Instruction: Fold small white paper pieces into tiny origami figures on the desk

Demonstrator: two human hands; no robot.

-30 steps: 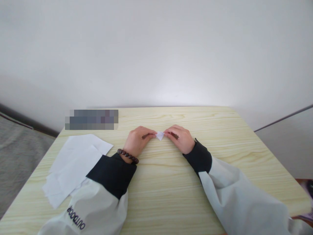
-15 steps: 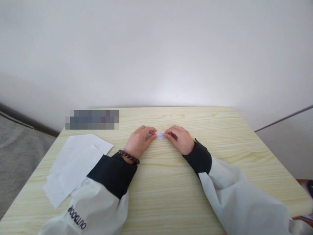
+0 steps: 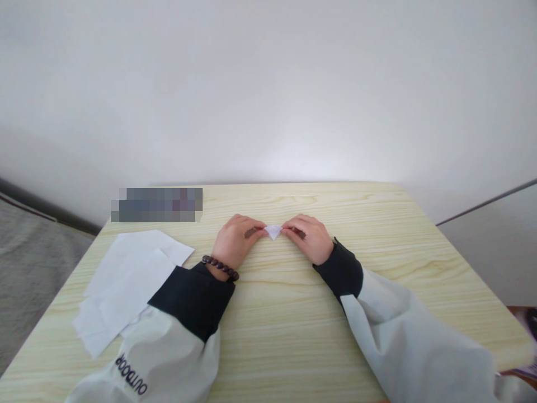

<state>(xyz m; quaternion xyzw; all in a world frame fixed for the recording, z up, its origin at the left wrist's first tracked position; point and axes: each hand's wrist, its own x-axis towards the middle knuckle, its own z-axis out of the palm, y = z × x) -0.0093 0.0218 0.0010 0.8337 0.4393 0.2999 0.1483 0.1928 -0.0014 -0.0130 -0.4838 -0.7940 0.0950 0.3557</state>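
A small folded piece of white paper (image 3: 274, 231), triangular with its tip pointing toward me, is held between both hands just above the light wooden table (image 3: 293, 313). My left hand (image 3: 236, 240) pinches its left corner with thumb and fingertips. My right hand (image 3: 307, 238) pinches the right corner the same way. Both wrists rest on the tabletop. A dark bead bracelet (image 3: 220, 267) circles my left wrist.
Several loose white paper sheets (image 3: 126, 280) lie spread at the table's left side, partly under my left sleeve. A blurred patch (image 3: 156, 205) sits at the far left edge. A white wall stands behind the table. Something dark shows at the lower right corner (image 3: 526, 336).
The small paper looked crumpled and narrower half a second ago; now it is spread into a flat triangle between the fingertips. The hands have barely shifted.
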